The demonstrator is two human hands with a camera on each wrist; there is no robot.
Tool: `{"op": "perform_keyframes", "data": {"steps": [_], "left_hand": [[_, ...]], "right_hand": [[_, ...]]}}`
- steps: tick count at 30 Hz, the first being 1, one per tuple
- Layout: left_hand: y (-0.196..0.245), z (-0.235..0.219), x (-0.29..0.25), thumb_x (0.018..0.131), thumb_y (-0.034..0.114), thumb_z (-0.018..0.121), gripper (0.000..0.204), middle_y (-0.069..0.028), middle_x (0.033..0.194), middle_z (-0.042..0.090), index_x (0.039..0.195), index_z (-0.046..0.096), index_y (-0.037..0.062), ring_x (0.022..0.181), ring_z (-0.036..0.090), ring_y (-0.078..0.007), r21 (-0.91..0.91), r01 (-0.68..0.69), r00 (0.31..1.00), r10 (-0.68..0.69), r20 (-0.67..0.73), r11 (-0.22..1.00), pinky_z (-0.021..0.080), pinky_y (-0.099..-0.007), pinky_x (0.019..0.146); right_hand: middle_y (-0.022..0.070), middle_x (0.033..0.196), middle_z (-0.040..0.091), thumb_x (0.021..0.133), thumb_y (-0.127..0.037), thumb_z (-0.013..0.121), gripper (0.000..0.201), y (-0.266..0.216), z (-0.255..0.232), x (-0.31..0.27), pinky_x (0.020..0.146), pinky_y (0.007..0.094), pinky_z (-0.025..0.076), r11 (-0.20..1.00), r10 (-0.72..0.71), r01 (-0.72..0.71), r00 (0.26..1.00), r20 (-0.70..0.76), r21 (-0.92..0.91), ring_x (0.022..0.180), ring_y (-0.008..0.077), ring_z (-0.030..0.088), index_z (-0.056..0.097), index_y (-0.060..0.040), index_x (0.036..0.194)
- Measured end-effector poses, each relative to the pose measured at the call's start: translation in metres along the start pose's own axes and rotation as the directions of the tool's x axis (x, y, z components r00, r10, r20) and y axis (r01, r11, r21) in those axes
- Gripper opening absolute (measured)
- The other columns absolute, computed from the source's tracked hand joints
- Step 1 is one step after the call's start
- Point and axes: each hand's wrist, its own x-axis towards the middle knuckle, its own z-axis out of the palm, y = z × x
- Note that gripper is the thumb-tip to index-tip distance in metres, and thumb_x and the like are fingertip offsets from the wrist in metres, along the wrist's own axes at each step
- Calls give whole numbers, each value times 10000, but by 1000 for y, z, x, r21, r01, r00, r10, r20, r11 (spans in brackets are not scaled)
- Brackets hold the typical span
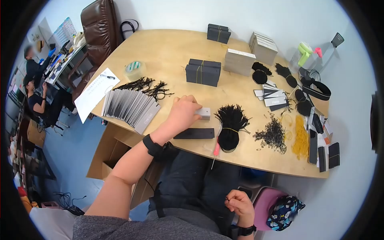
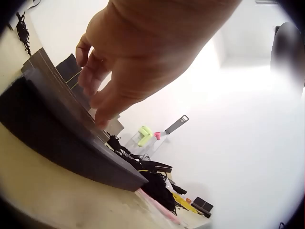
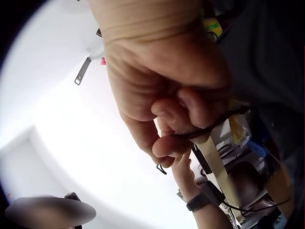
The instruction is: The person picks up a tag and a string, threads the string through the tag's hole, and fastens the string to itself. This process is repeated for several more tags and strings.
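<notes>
My left hand [image 1: 183, 113] is over a small stack of grey tags [image 1: 205, 113] near the table's front edge. In the left wrist view its fingers [image 2: 101, 112] are loosely bent, with a fingertip right at the stack's top edge. A dark stack of tags [image 1: 195, 133] lies just in front. Low by my lap, my right hand [image 1: 240, 203] pinches a black cord [image 3: 209, 128]. A small dark loop [image 3: 161, 169] sticks out below its fingertips in the right wrist view. Left of my left hand, many grey tags [image 1: 130, 109] lie fanned out, with black cords [image 1: 150, 86] behind them.
A tied bundle of black cords [image 1: 229, 136] lies to the right, beside a red-handled tool [image 1: 216, 149]. Farther right are a pile of small dark pins [image 1: 272, 134] and yellow rubber bands [image 1: 300, 138]. Banded dark stacks [image 1: 203, 73] and grey stacks [image 1: 239, 62] stand behind.
</notes>
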Motion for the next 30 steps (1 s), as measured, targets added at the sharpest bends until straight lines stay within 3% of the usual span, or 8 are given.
{"op": "perform_keyframes", "data": {"steps": [7,12,14,19,21,28,30], "left_hand": [[11,-22,-13,711,208,800,332,-69,964,629,1016,722,103,972,583,-264,-33,19,999,-20,-50,999,391,-398,876],[29,-14,-35,711,205,800,347,-74,959,635,1025,710,86,957,585,-264,-135,-45,995,57,82,990,385,-386,876],[28,-10,-36,716,214,796,341,-76,961,635,1019,711,82,957,588,-265,-140,-34,993,49,110,990,386,-388,876],[28,-8,-33,722,228,774,321,-81,953,638,998,715,74,954,600,-271,-109,-20,986,38,163,994,404,-391,860],[26,-3,-33,710,224,758,302,-84,939,641,967,720,71,941,607,-276,-133,-74,989,89,114,988,423,-393,835],[29,-7,-31,685,193,760,271,-86,918,642,918,718,62,925,611,-279,-137,-38,996,49,80,990,445,-400,808],[30,-10,-31,673,141,761,262,-96,905,637,912,703,51,903,614,-294,-155,-113,993,106,-55,981,477,-399,772]], "right_hand": [[41,665,583,902,-105,667,144,1,-8,-4,543,188,421,999,10,-8,999,-41,37,548,75,525,617,29,917],[43,698,603,910,-99,661,131,3,-5,8,472,168,362,996,-29,26,999,31,84,555,61,530,624,25,926],[43,713,613,911,-98,662,125,2,-5,11,468,168,352,999,31,-32,998,46,23,554,58,528,632,19,944],[41,739,629,906,-106,672,134,6,-9,6,467,170,339,999,26,-27,999,39,35,550,55,521,641,13,959],[41,748,635,904,-107,675,136,9,-10,3,465,170,335,999,13,-15,999,40,47,549,54,519,642,13,958],[37,740,626,896,-106,681,135,5,-4,-1,503,181,371,998,59,-58,998,-5,29,537,59,508,645,13,947],[38,731,622,892,-107,685,137,4,0,0,524,189,390,997,75,-75,997,3,35,535,64,506,643,13,942]]}}
